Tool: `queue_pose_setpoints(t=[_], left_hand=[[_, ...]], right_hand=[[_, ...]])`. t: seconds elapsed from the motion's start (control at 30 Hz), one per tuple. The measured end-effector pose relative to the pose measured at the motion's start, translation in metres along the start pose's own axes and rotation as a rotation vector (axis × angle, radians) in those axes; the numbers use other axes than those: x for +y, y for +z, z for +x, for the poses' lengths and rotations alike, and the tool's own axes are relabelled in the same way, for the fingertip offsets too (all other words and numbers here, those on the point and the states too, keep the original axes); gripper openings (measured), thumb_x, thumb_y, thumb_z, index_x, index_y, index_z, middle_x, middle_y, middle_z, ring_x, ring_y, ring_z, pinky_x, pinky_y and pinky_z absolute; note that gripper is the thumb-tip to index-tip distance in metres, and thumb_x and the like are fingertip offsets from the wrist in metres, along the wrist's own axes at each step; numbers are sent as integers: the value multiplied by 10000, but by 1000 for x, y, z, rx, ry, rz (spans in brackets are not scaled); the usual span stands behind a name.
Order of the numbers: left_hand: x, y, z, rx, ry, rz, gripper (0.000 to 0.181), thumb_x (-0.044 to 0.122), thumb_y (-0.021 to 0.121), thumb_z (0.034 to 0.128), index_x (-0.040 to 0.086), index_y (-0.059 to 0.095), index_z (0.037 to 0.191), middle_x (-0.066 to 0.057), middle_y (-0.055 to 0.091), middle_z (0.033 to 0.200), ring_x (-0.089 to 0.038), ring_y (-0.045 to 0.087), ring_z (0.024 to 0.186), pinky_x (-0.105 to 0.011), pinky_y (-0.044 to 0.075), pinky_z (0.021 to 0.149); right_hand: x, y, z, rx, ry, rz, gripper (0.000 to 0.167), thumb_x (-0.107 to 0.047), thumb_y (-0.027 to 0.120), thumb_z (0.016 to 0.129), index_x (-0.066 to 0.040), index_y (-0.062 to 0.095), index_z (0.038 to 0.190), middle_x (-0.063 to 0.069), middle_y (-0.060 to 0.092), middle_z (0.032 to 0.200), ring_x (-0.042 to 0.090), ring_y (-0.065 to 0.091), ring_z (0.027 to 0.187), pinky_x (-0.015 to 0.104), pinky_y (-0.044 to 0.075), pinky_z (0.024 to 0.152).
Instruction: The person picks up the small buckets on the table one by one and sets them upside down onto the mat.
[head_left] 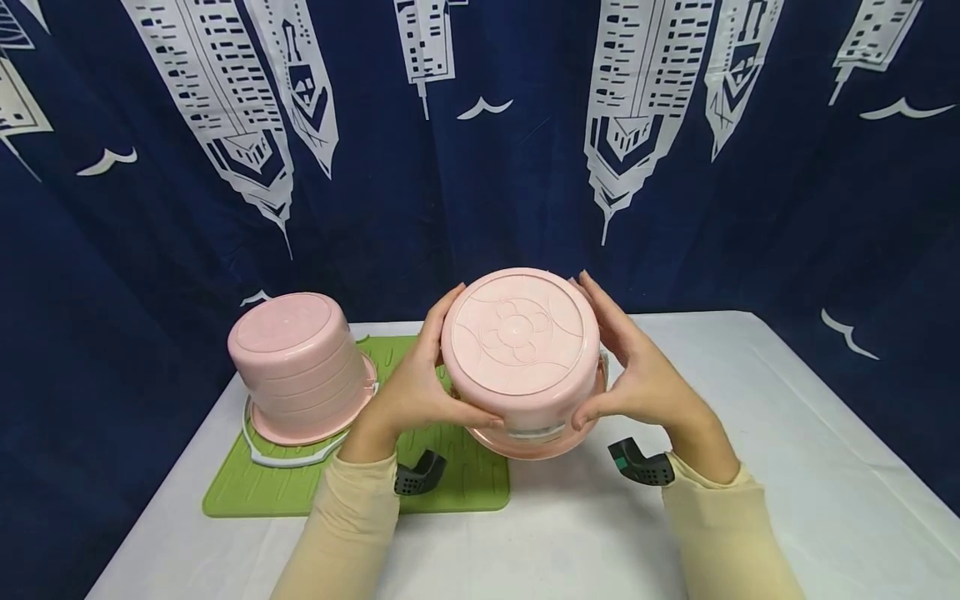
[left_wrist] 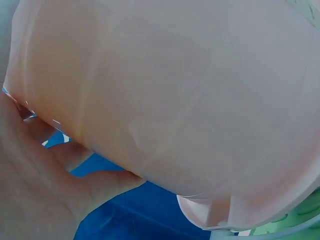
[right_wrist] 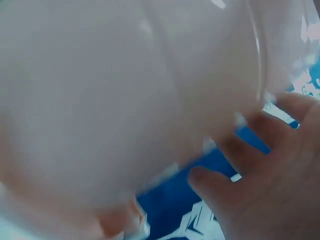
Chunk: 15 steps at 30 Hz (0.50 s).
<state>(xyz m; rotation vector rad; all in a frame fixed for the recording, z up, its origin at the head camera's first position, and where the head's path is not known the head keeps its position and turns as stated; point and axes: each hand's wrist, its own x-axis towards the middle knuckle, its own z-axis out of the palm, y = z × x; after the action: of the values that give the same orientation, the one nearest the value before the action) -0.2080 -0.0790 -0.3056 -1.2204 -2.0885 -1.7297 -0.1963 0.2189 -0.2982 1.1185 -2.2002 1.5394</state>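
A pink plastic bucket (head_left: 517, 333) is held upside down, its flower-embossed base toward the head camera and its flared rim lowest. My left hand (head_left: 412, 383) grips its left side, thumb across the front and fingers behind. On the opposite side my right hand (head_left: 643, 375) holds it with spread, curved fingers. The bucket's wall (left_wrist: 165, 100) fills most of the left wrist view. Motion blurs the right wrist view, where the fingers lie along the wall. To the left, a second pink bucket (head_left: 296, 367) stands upside down, untouched, its pale handle (head_left: 296, 460) lying around the rim.
A green ribbed mat (head_left: 450, 483) lies under the second bucket and reaches below the held one. Both rest over a white-covered table (head_left: 750, 400). Behind hangs a dark blue curtain (head_left: 487, 200) with white building prints.
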Motion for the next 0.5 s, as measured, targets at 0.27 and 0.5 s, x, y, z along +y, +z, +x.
queue_pose_setpoints(t=[0.27, 0.5], left_hand=[[3, 1, -1, 24, 3, 57, 1425, -3, 990, 537, 241, 100, 1624, 27, 249, 1626, -189, 339, 1432, -474, 330, 1126], [9, 1, 1, -2, -45, 8, 1373, 79, 970, 626, 212, 42, 1629, 60, 221, 1629, -152, 331, 1437, -448, 314, 1139]], right_hand=[[-6, 11, 3, 92, 40, -41, 1405, 21, 1005, 467, -176, 224, 1618, 32, 341, 1599, 229, 418, 1382, 258, 391, 1064], [-6, 13, 5, 162, -37, -12, 1344, 76, 984, 463, -100, 281, 1595, 119, 377, 1572, 235, 485, 1318, 251, 466, 986]])
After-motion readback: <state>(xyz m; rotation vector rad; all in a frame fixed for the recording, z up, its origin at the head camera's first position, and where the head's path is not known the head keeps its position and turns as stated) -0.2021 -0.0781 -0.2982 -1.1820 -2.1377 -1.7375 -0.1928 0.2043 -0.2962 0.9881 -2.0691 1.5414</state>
